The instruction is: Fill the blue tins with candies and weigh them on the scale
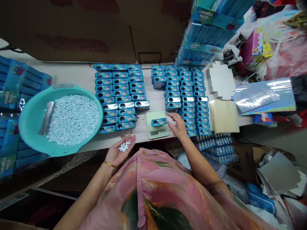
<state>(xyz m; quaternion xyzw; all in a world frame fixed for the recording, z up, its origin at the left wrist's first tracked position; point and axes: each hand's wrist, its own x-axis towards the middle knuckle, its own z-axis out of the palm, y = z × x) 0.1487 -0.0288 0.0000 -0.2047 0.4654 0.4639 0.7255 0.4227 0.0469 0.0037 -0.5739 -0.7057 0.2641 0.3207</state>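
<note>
My left hand [121, 149] is turned palm up and cupped under a small heap of white candies [124, 146]. In front of me a pale green kitchen scale [157, 133] stands near the table's front edge. One small blue candy box [159, 122] with a dark round spot on its top rests on the scale. My right hand [177, 125] is at the right end of this box, its fingers apart and the fingertips close to it; whether they touch cannot be made out. To the left, a turquoise basin [61, 87] holds many pale candies [74, 119] and a metal scoop [46, 118].
Rows of blue boxes [120, 93] stand behind the scale on the left, more rows [188, 91] on the right. Stacked display packs [199, 41] rise at the back right. White cardboard pieces [222, 80] and cream sheets [224, 116] lie at the right. A brown carton [96, 32] blocks the back.
</note>
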